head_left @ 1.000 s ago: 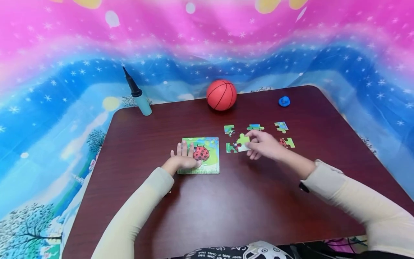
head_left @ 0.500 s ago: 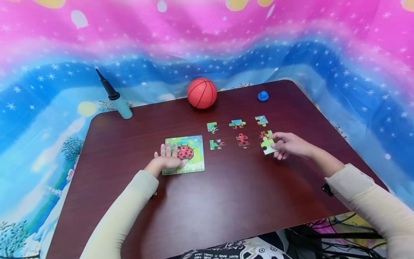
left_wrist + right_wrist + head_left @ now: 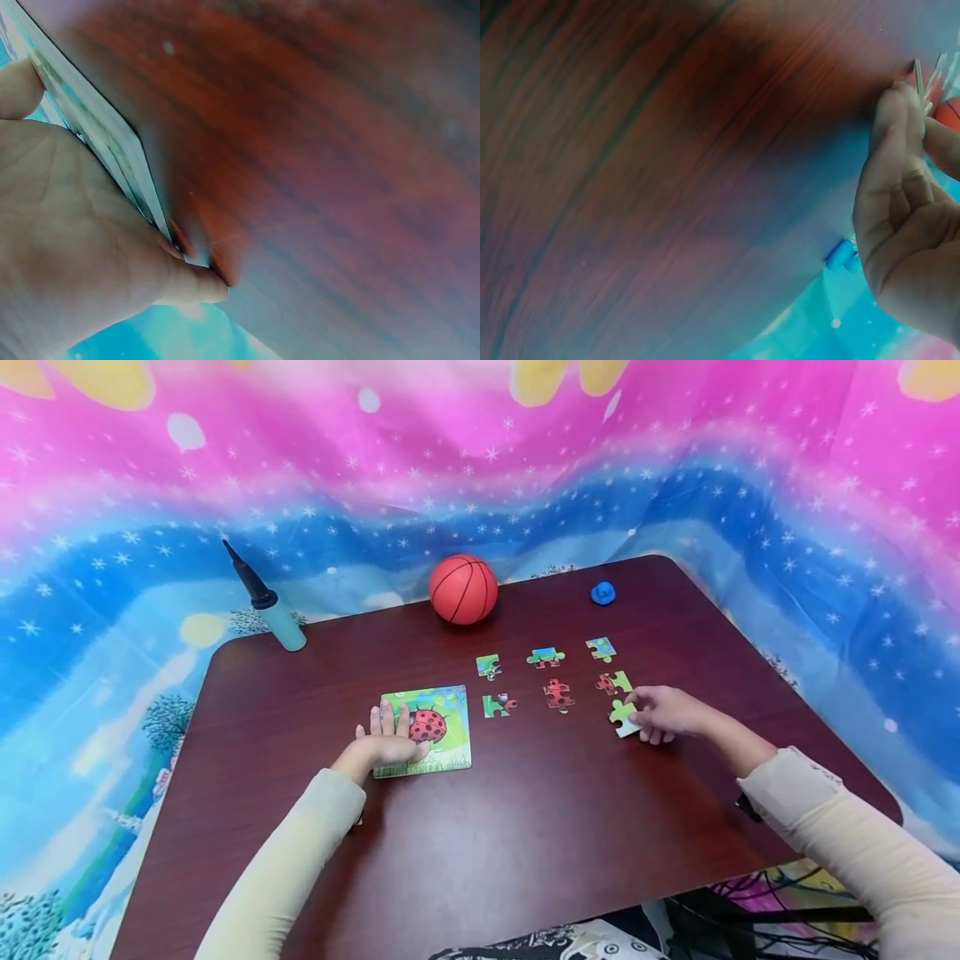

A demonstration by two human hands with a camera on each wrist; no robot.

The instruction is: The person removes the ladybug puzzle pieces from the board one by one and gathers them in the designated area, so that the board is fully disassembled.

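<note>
My left hand (image 3: pixel 385 749) rests with straight fingers on a square ladybug picture puzzle board (image 3: pixel 450 755), its thumb near the lower part of the picture. In the left wrist view the palm lies over the board's edge (image 3: pixel 137 166). On the right, my right hand (image 3: pixel 670 711) pinches a green and white puzzle piece (image 3: pixel 623 720) between thumb and fingers. That piece is right below a red and green piece (image 3: pixel 618 682). Left of it lie a red spotted piece (image 3: pixel 558 693) and a green piece with a ladybug's head (image 3: pixel 495 705).
A row of more pieces lies behind: a corner piece (image 3: pixel 487 666), a middle piece (image 3: pixel 545 657) and another corner piece (image 3: pixel 601 648). Along the table's back stand a red basketball (image 3: pixel 463 589), a small blue object (image 3: pixel 603 593) and a hand pump (image 3: pixel 279 620).
My right hand has carried the green and white piece rightward, from over the ladybug-head piece to below the red and green piece. My left hand stays on the board. The head view has shifted.
</note>
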